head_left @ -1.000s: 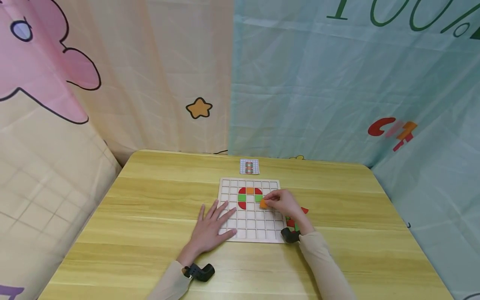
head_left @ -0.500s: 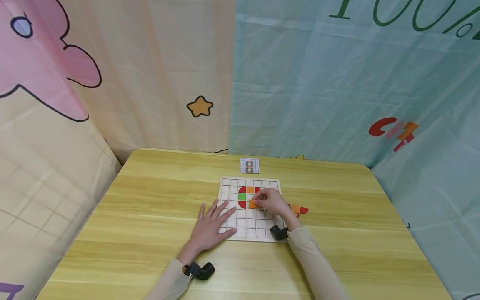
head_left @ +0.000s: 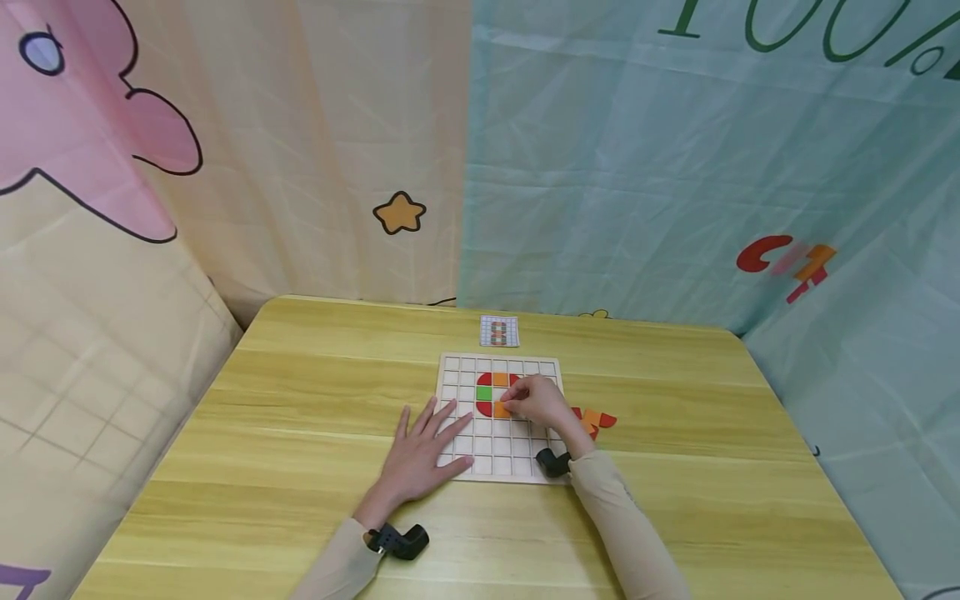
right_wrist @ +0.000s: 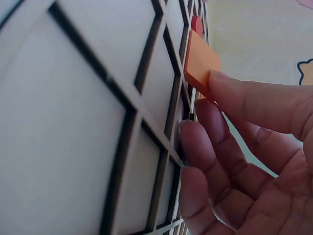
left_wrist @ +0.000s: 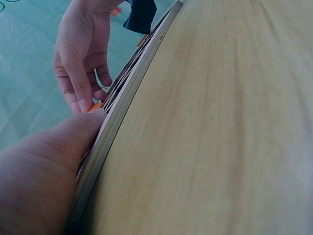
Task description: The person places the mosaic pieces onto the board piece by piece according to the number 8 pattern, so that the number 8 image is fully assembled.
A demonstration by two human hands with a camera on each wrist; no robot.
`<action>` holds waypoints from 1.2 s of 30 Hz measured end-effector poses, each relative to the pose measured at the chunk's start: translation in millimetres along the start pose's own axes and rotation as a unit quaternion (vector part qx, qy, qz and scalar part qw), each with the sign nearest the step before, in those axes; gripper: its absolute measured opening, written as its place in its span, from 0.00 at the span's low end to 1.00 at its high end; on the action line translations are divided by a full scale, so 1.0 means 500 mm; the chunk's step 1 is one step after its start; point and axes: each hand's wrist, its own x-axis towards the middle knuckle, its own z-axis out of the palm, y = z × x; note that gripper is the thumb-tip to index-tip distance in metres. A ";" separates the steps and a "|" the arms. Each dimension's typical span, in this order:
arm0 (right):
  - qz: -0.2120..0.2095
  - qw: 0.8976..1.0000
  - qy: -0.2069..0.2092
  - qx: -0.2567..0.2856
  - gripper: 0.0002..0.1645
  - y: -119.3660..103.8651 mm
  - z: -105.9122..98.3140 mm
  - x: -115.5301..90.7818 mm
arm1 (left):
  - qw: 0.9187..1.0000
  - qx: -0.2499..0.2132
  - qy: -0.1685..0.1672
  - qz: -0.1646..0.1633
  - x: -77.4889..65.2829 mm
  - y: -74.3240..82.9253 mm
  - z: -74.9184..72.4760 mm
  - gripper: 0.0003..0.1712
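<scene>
A white grid board (head_left: pixel 517 458) lies on the table. My left hand (head_left: pixel 423 458) rests on its left part with the fingers spread; in the left wrist view, the left thumb (left_wrist: pixel 73 134) lies over the board's edge. My right hand (head_left: pixel 540 402) pinches an orange square tile (right_wrist: pixel 201 61) between thumb and fingertips. That tile is at the cell beside the lower red quarter-round tile (head_left: pixel 483 409), tilted against the board in the right wrist view. Above are a green square tile (head_left: pixel 483 392), another red quarter-round (head_left: pixel 483 379) and an orange square (head_left: pixel 500 379). The right hand hides part of the pattern.
A small printed card (head_left: pixel 498 332) with a coloured pattern lies beyond the board. Loose red and orange tiles (head_left: pixel 592 418) lie at the board's right, partly behind the right forearm. A curtain (head_left: pixel 600 183) hangs behind the table (head_left: pixel 337 358).
My right hand has carried the orange tile leftward across the board to the cell beside the lower red quarter-round, and has tucked it slightly closer since. The left hand has stayed put.
</scene>
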 end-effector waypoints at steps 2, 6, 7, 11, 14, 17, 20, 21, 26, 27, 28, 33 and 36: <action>0.001 1.000 0.003 -0.001 0.04 -0.001 0.000 -0.001 | 1.000 0.000 -0.001 -0.001 0.000 0.000 -0.001 0.38; -0.006 1.000 0.014 -0.013 0.04 0.002 0.005 0.000 | 1.000 -0.003 -0.003 -0.003 -0.001 0.001 -0.003 0.38; -0.009 1.000 0.017 -0.017 0.04 0.004 0.007 0.001 | 1.000 -0.004 -0.003 -0.002 -0.001 0.001 -0.002 0.38; -0.022 0.999 0.015 -0.032 0.06 0.004 0.012 -0.004 | 1.000 -0.006 0.004 0.001 0.000 0.002 -0.002 0.38; -0.038 0.998 -0.003 -0.040 0.07 0.005 0.011 -0.011 | 1.000 -0.004 0.015 0.007 0.000 0.002 -0.002 0.37; -0.057 0.997 -0.027 -0.036 0.05 0.011 0.006 -0.019 | 1.000 0.000 0.022 0.011 0.000 0.002 -0.002 0.37; -0.082 0.995 -0.045 -0.019 0.04 0.020 -0.002 -0.030 | 1.000 0.000 0.015 0.008 0.000 0.002 -0.002 0.37; -0.088 0.995 -0.047 -0.013 0.04 0.024 -0.006 -0.033 | 1.000 0.000 0.012 0.007 0.000 0.002 -0.002 0.37; -0.084 0.996 -0.033 0.007 0.05 0.040 -0.030 -0.047 | 1.000 0.007 0.010 0.005 -0.001 0.002 -0.003 0.37; -0.078 0.996 -0.028 0.010 0.05 0.043 -0.037 -0.051 | 1.000 0.007 0.012 0.006 -0.001 0.003 -0.004 0.37; -0.073 0.997 -0.022 0.014 0.05 0.046 -0.043 -0.054 | 1.000 0.008 0.013 0.007 -0.001 0.003 -0.004 0.37; -0.065 0.998 0.013 0.023 0.07 0.065 -0.081 -0.068 | 1.000 0.006 0.013 0.009 -0.001 0.005 -0.005 0.37; -0.070 0.997 0.035 0.012 0.09 0.082 -0.103 -0.073 | 1.000 0.003 0.009 0.006 0.000 0.004 -0.004 0.37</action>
